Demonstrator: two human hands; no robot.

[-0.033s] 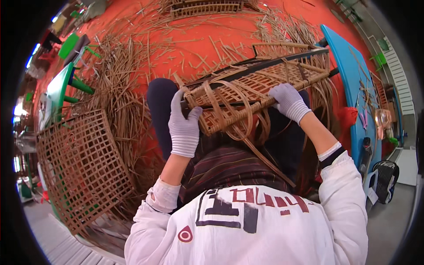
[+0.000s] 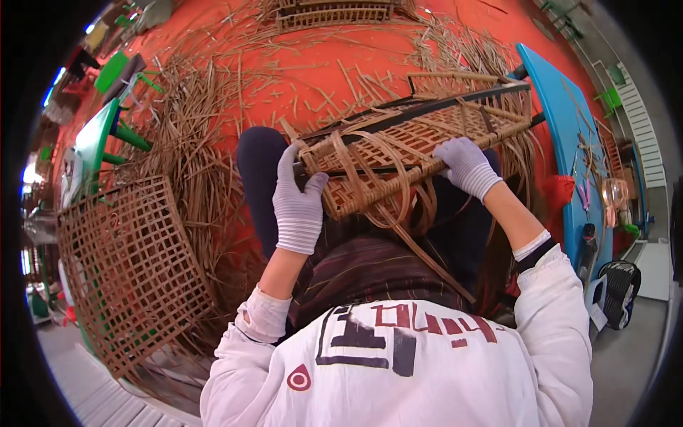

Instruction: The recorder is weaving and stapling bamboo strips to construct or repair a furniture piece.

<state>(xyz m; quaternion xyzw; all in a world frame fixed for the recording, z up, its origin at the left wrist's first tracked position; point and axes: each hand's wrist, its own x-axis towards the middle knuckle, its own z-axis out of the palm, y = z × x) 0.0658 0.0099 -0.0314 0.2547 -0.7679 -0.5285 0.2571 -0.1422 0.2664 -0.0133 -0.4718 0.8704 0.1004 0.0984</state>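
Observation:
A long woven rattan basket frame (image 2: 455,124) lies tilted across my lap, its lattice side facing up and a dark bar running along it. Its left end corner sits between the thumb and fingers of my left hand (image 2: 297,213), in a pale striped glove. Farther right, my right hand (image 2: 466,165), gloved alike, has its fingers closed over the near bound rim; the fingertips are partly hidden. Between the hands, loose flat rattan strips (image 2: 402,174) loop around the rim, and one long strip (image 2: 434,267) trails down over my lap.
A flat open-weave rattan panel (image 2: 135,270) leans at the left. Heaps of loose strips (image 2: 181,135) cover the red floor (image 2: 313,71). A blue table (image 2: 562,107) with tools and scraps stands right, a green table (image 2: 96,142) left. Another woven piece (image 2: 334,16) lies far ahead.

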